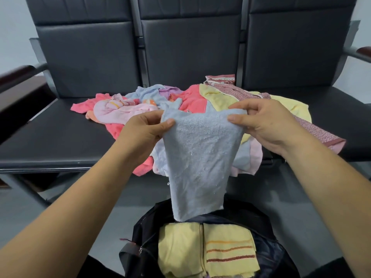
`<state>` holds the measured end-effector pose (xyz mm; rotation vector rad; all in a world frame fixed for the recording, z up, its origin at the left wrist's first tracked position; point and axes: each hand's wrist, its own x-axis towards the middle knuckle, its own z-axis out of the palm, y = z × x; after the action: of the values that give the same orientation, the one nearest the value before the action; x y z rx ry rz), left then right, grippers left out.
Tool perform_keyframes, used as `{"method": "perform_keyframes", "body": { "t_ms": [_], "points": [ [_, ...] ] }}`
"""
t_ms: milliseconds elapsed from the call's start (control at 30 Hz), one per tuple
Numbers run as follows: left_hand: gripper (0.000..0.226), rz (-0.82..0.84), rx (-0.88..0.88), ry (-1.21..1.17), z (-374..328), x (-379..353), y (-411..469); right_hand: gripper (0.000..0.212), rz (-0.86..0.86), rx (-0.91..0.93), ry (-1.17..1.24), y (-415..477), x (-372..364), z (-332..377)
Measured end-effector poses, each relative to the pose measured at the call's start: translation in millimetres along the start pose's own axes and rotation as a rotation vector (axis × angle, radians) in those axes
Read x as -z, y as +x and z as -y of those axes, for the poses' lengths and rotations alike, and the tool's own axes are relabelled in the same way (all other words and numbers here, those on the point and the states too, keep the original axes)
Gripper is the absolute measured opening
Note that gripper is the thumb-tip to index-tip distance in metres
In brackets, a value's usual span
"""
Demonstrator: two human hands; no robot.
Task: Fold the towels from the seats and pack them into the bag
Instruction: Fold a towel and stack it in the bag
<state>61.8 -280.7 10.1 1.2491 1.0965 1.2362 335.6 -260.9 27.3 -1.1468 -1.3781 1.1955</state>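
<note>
A light blue towel [197,157] hangs in the air between my hands, its lower end just above the bag. My left hand [143,130] pinches its upper left corner, and my right hand [265,121] pinches the upper right corner. Below, an open black bag [267,255] holds folded yellow towels [206,249], one with orange and red stripes. Behind the held towel, a heap of loose towels [190,99] in pink, coral, yellow, lilac and patterned maroon lies across the middle black seat.
A row of three black padded seats [60,135] with tall backrests stands ahead. Dark wooden armrests [18,74] flank both ends. Grey floor [112,197] lies between the seats and the bag.
</note>
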Motion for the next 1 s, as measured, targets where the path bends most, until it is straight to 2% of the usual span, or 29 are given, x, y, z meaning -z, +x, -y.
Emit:
{"method": "perform_keyframes", "body": {
  "t_ms": [67,133,167,233,300,333,467,600,667,733,800,833,933,1000],
  "points": [
    [0.018,-0.105,-0.099,0.297,0.9,2.2,-2.1,0.027,0.077,0.019,0.031,-1.5,-1.6,0.9],
    [0.035,-0.171,-0.190,0.511,-0.5,1.6,-4.1,0.041,0.153,0.018,0.034,-2.9,-3.1,1.8],
    [0.043,-0.184,-0.210,0.535,-1.9,0.8,-5.0,0.048,0.177,0.011,-0.006,-3.9,-3.4,3.1],
    [0.052,-0.201,-0.206,0.557,-5.4,-1.1,-4.9,0.052,0.163,0.046,-0.246,-4.0,-3.8,4.4],
    [0.058,-0.217,-0.174,0.551,-5.6,-1.6,-5.3,0.044,0.078,0.111,-0.529,-3.3,-4.2,4.3],
    [0.060,-0.218,-0.157,0.523,-3.4,-0.1,-4.8,0.038,0.028,0.134,-0.584,-3.0,-4.6,3.9],
    [0.066,-0.177,-0.022,0.238,-1.6,-1.5,-6.2,0.014,-0.100,0.167,-0.486,-4.1,-6.4,-0.2],
    [0.057,-0.122,-0.024,0.104,-2.6,-2.1,-3.5,0.018,-0.117,0.167,-0.405,-4.2,-5.4,-2.6],
    [0.068,-0.103,-0.025,0.048,0.9,1.2,-0.6,0.018,-0.100,0.068,-0.236,-4.6,-7.6,-3.4],
    [0.051,-0.039,-0.010,-0.047,2.4,1.4,-0.9,0.023,-0.058,-0.033,-0.033,-4.7,-11.4,-5.3],
    [0.037,0.053,0.003,-0.027,1.3,0.9,-2.4,0.023,-0.050,-0.044,-0.008,-3.2,-14.0,-8.5],
    [0.037,0.102,0.004,0.029,-0.2,-0.3,-4.4,0.021,-0.066,-0.045,-0.036,-3.3,-15.8,-8.5],
    [0.057,0.178,0.016,0.186,3.6,-3.8,-5.8,0.021,-0.108,-0.066,-0.032,-4.5,-20.3,-2.8],
    [0.061,0.171,0.024,0.238,4.7,-7.8,-7.4,0.024,-0.043,-0.058,-0.008,-6.7,-19.8,3.2]
  ]
}}
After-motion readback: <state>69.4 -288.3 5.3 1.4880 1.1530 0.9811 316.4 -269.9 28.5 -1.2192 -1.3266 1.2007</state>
